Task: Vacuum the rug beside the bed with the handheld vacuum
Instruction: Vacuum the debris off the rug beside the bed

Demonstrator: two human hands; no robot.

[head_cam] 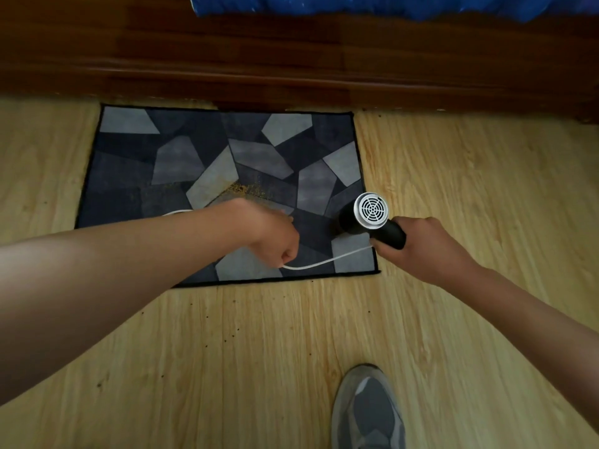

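- Rug (227, 163), dark with grey shapes, lies flat on the wood floor (227, 367), its far edge at the bed frame (291, 59).
- Yellow crumbs (241, 188) sit near the rug's middle.
- Right hand (431, 246) grips the black handle of the vacuum (366, 215), held over the rug's near right corner.
- Left hand (275, 238) is clenched around the white cord (324, 261) above the rug.
- Grey shoe (368, 413) stands on the floor.

This is a bedroom in a home. A dark wooden bed frame (291, 59) runs along the far side with blue bedding (389, 4) hanging over it. A small patterned rug (227, 157) lies just beside it on pale wood-grain flooring (227, 351).
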